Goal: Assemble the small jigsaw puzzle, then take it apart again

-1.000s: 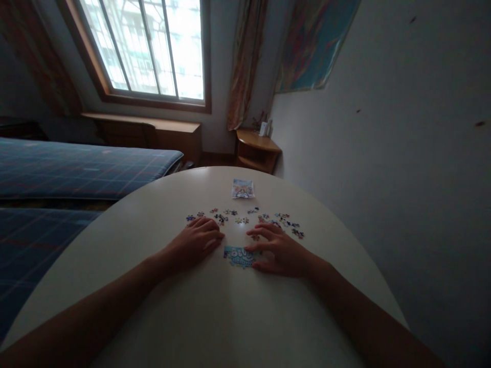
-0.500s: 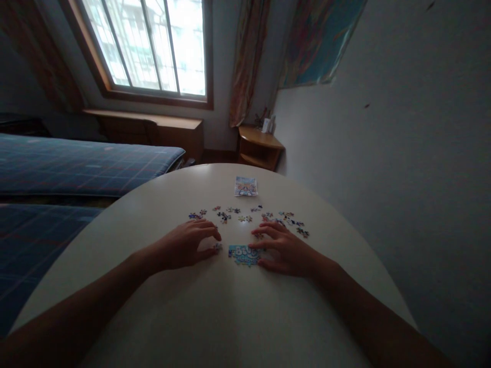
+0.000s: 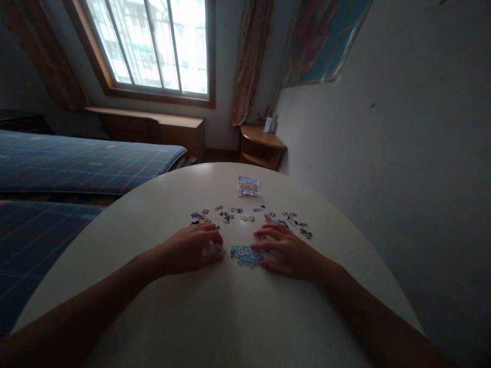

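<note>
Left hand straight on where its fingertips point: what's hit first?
Beyond the small piece already by its thumb, the left hand would probably meet the joined puzzle section first; fingertip height is unclear, so it might pass over.

"BLU" on the joined puzzle (image 3: 244,257)

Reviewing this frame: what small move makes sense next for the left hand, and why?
Probably the left hand should bring the loose piece over to try against the joined section. That piece shows by its thumb, just left of the section, whose lower edge is jagged; the right hand is at its other end. Whether the piece is gripped is unclear.
</note>
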Demonstrator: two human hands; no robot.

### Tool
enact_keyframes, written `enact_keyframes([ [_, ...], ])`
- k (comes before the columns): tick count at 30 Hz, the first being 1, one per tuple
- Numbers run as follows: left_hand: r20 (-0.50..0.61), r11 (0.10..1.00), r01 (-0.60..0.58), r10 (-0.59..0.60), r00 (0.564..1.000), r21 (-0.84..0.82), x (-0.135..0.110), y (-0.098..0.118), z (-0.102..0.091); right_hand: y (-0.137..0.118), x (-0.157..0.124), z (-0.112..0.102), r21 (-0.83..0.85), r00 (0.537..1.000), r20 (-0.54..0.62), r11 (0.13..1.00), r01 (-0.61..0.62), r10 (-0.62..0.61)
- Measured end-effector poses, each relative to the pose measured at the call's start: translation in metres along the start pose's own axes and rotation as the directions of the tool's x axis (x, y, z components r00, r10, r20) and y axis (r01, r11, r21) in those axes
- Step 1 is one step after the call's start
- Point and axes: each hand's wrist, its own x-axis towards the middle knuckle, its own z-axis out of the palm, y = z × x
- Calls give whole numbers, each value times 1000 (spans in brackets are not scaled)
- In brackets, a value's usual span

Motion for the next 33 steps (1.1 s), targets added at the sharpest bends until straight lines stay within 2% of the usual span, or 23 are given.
enact_keyframes([
  [3,-10,998,38,-38,999,54,0,5,2,0,0,0,8,1000,2,1000,-3,3],
  [9,34,999,1,0,999,-39,-1,7,3,-1,1,-1,1,1000,7,1000,-14,14],
  [14,27,986,162,-163,986,44,-1,12,0,-2,1,-1,-7,1000,9,1000,-7,7],
  [16,44,983,184,-185,982,24,0,15,0,-2,0,-1,-8,1000,3,1000,0,0],
  [24,53,987,119,-114,992,-104,-1,17,5,-3,0,-1,-6,1000,3,1000,-9,9],
  [27,65,988,52,-43,997,-145,0,20,8,-4,1,-1,-5,1000,1,1000,-11,11],
  [30,36,990,-22,27,999,-139,2,25,13,-6,1,-1,-1,1000,1,1000,-8,8],
  [33,10,996,-40,41,999,-77,5,28,20,-6,2,0,-2,1000,0,1000,-11,11],
])
